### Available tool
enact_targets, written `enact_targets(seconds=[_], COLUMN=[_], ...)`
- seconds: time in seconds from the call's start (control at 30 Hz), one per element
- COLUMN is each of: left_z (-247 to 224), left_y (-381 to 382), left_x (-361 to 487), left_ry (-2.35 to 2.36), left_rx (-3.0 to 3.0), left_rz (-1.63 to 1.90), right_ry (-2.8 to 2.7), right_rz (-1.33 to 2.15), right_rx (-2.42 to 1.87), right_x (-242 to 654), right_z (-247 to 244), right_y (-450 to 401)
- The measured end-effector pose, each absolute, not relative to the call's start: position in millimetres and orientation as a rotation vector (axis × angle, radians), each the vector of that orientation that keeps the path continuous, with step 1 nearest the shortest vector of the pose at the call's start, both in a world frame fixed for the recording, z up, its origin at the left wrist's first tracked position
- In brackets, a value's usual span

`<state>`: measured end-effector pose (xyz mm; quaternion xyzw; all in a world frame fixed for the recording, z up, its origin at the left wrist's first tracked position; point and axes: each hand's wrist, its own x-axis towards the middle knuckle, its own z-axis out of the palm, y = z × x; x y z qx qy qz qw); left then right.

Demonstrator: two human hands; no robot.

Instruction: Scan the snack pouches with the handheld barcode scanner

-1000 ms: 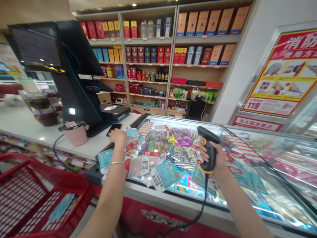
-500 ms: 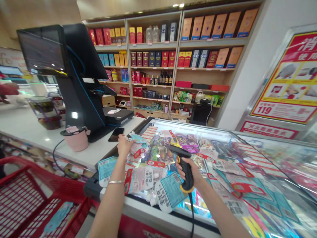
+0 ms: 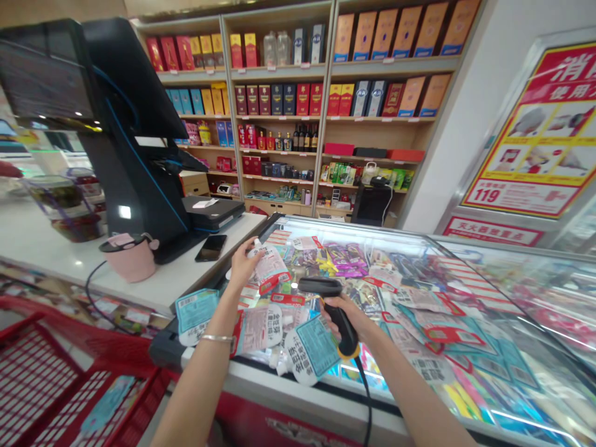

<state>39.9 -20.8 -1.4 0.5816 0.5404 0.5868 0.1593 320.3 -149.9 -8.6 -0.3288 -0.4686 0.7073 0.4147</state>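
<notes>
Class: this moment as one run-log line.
left hand: holds red-white plastic pouch | right hand: holds black-yellow corded scanner | black phone: on white counter

Place: a shop, at its checkout
Till (image 3: 125,167): twin-screened, on a white table (image 3: 172,282), left
Scanner (image 3: 342,323): corded, handheld, near the centre
Shelves (image 3: 288,73): boxed goods (image 3: 288,99) over price tags (image 3: 305,65), upper middle
Glass-topped case (image 3: 251,375): colourful packets (image 3: 349,257), lower right
Basket (image 3: 112,351): red shopping kind, lower left
</notes>
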Motion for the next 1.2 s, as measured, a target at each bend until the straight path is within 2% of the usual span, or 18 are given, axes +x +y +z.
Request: enact_targets(seconds=[0.33,0.47,0.6,0.8,0.87,1.03,1.2], left_z=[-2.3,8.7,19.9,5.2,-9.0,-39.1,-42.9], left_y=[-14.7,-14.5,-21.7,-57.7,-75.7,-107.8,-114.2], left_x=[51.0,101.5,190.3,322.3,347.7,365.8,362.6], left_ry=[1.600,1.412,1.172,1.239,1.239,1.103,1.138], left_rx=[1.678,1.982,2.156,2.041,2.109,2.563,2.643], left_rz=[1.587,1.361,1.203,1.234,1.124,0.605,0.525], right_ry=[-1.132,-0.973,-0.839,-0.654,-0.613,-0.483,-0.389], right_rz=[1.739,1.620,1.441,1.185,1.137,1.085,1.107], right_rx=[-0.713,-0.574,-0.541,-0.521,-0.534,-0.652,-0.742], right_x=[330.1,372.4,441.3,534.1,553.9,581.3,587.0], right_z=[5.5,22.9,26.7,12.3,2.3,-28.4,-43.5], right_y=[-147.4,-157.4,-189.9,-252.0,-264.8,-271.2,-264.0])
